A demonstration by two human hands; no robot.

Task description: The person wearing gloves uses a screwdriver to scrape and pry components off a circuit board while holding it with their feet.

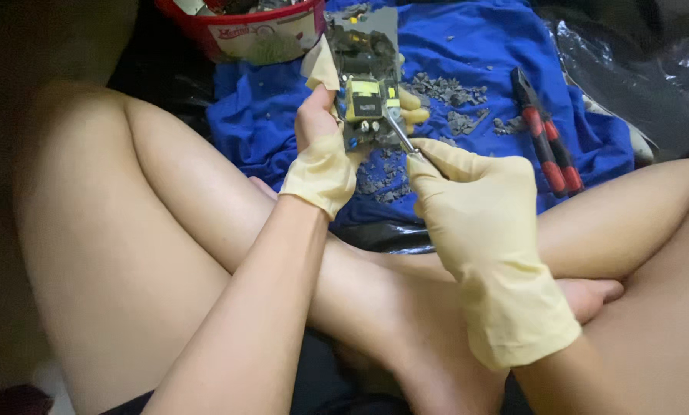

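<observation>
Gloved left hand (323, 146) gripping circuit board (366, 81), right hand (479, 204) with metal tool (400, 132)

Red-handled pliers (548, 146) on blue cloth (260, 115); red tub (260, 34) behind.

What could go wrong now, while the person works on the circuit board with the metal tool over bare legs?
1. The metal tool in the right hand might slip off the circuit board and jab the left hand, which wears only a thin glove.
2. Grey fragments litter the blue cloth; more could fall onto the bare legs.

Upright green circuit board (366, 84), yellow component, thin metal tool (400, 132) against it.
</observation>
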